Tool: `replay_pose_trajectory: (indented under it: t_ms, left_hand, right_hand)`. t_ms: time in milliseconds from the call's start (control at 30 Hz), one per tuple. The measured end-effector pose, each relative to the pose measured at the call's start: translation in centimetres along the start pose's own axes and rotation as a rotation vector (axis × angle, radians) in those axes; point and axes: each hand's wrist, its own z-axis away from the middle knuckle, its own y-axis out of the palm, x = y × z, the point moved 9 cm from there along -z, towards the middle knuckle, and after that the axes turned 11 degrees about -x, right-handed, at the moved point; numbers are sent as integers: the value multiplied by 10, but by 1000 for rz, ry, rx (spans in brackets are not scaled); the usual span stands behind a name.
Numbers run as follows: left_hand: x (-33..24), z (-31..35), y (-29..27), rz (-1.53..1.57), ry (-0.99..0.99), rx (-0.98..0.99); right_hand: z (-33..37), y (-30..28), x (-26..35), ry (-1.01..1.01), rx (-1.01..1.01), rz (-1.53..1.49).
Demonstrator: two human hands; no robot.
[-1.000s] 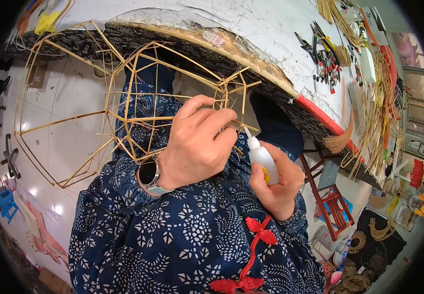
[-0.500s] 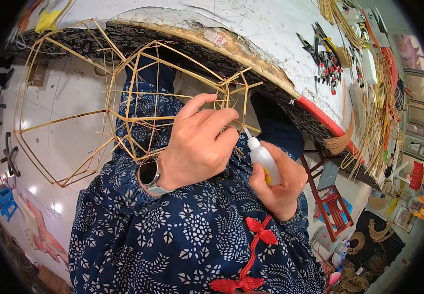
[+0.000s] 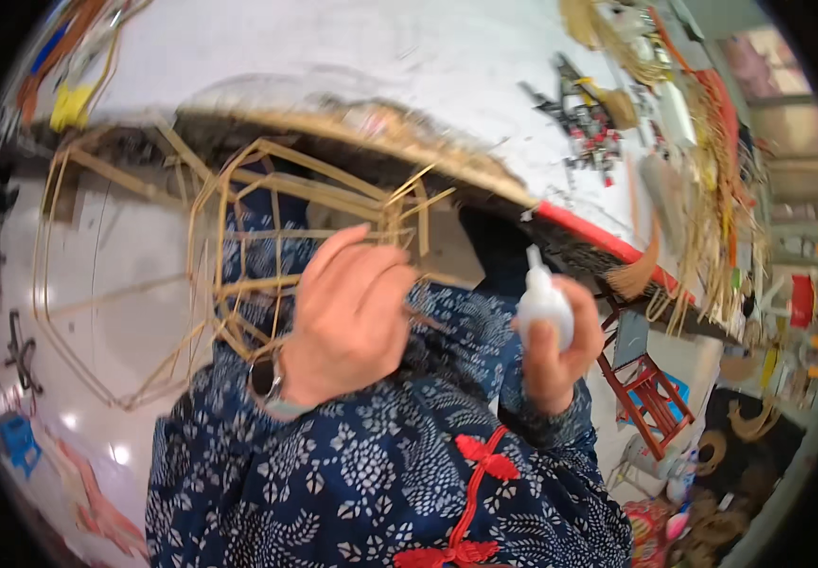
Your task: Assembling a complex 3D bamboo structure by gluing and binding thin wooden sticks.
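Observation:
A frame of thin bamboo strips (image 3: 255, 282), built in angular loops, stands in front of me over my lap at the left. My left hand (image 3: 357, 308), a watch on its wrist, is closed on the frame's near right part; its curled fingers hide the exact grip. My right hand (image 3: 565, 352) is wrapped round a small white squeeze bottle (image 3: 543, 308) with a narrow nozzle. The bottle points upward and stands apart from the frame, to the right of it. Motion blur softens the picture.
Beyond the frame runs a white worktable (image 3: 333, 57) with a worn edge and a red strip (image 3: 589, 232). Pliers (image 3: 574, 114) and bundles of thin strips (image 3: 712, 199) lie on its right side. A brown wooden chair (image 3: 650, 388) stands at the right.
My right hand has drawn the bottle rightward, away from the frame, and its nozzle has turned more upright. The whole view has shifted, and my left hand stays at the frame.

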Motion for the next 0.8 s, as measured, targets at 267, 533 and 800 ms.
replay_pose_trajectory:
  t_ms: [267,533,800]
  left_hand:
    - [6,8,-14,-120,-58,81]
    - [15,5,-29,-281,-242,193]
    - [29,1,-33,-408,-201,493]
  right_hand:
    - [-180,-96,-206,176,-495,-248]
    - [-299,-123,-330,175,-572,618]
    - [-305,-123,-332,37,-503,876]
